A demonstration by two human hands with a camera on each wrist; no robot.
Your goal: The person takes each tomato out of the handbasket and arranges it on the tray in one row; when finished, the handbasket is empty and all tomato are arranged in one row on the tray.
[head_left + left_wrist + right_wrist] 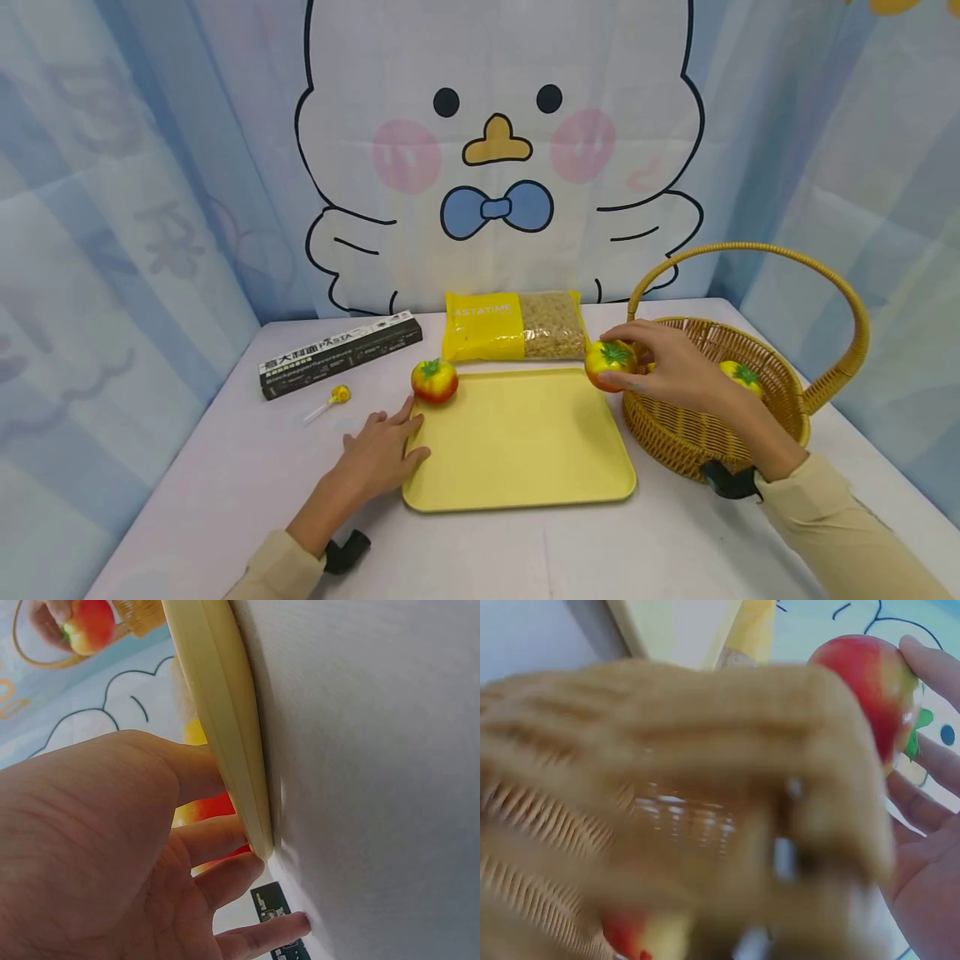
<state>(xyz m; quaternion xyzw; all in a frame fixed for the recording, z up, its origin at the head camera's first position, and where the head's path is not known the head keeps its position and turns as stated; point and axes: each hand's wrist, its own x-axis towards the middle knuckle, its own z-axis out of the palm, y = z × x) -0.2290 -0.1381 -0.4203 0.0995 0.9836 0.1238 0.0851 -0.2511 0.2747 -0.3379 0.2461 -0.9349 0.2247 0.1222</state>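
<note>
My right hand [678, 362] grips a red-and-yellow tomato [607, 360] with green leaves, between thumb and fingers. It holds this tomato above the tray's upper right corner, beside the basket's left rim. A similar tomato [434, 385] sits at the upper left corner of the yellow tray [517, 442]. My left hand [381, 450] rests on the tray's left edge, fingers loosely extended; the left wrist view shows them touching the rim [225, 712]. At least one more tomato [741, 377] lies inside the wicker basket [675, 429], partly hidden by my right arm.
Behind the tray lies a yellow pasta bag [483, 327] with a clear window. A black pasta box [341, 354] and a yellow lollipop [340, 394] are at the left. The basket's tall handle [757, 247] arches over its opening. A printed curtain hangs behind the white table.
</note>
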